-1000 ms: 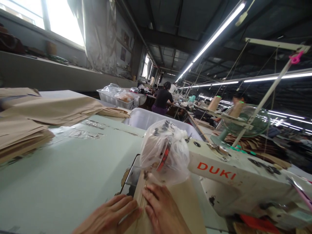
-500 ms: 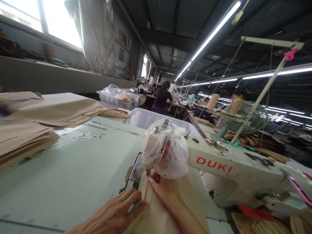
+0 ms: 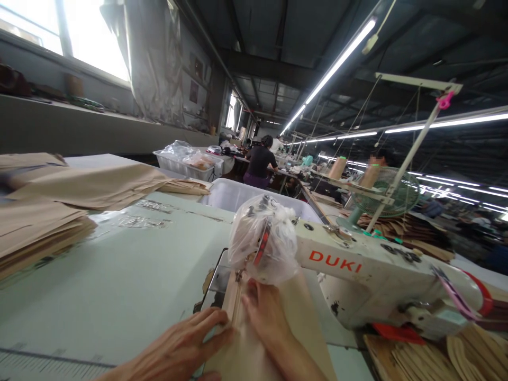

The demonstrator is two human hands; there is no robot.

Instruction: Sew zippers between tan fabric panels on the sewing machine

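A tan fabric piece (image 3: 293,328) with a folded, stitched strip along its left side lies under the needle area of a white sewing machine (image 3: 337,254). A clear plastic bag (image 3: 262,238) wraps the machine's head. My right hand (image 3: 265,312) rests on the fabric just in front of the presser foot (image 3: 238,275), fingers curled and pressed against the cloth beside the strip. My left hand (image 3: 186,338) lies at the strip's left edge, fingers stretched out and thumb apart, touching the fabric. Part of the left hand's underside is hidden.
Stacks of tan fabric pieces (image 3: 95,185) lie on the left of the pale green table (image 3: 119,286). A white bin (image 3: 234,193) stands behind the machine. Scissors (image 3: 452,291) rest on the machine's right end. More cut pieces (image 3: 420,360) lie lower right. A co-worker (image 3: 260,161) sits farther back.
My view has shifted slightly, so the machine appears farther left. My right hand has drawn back a little from the presser foot. The left hand stays at the strip's edge.
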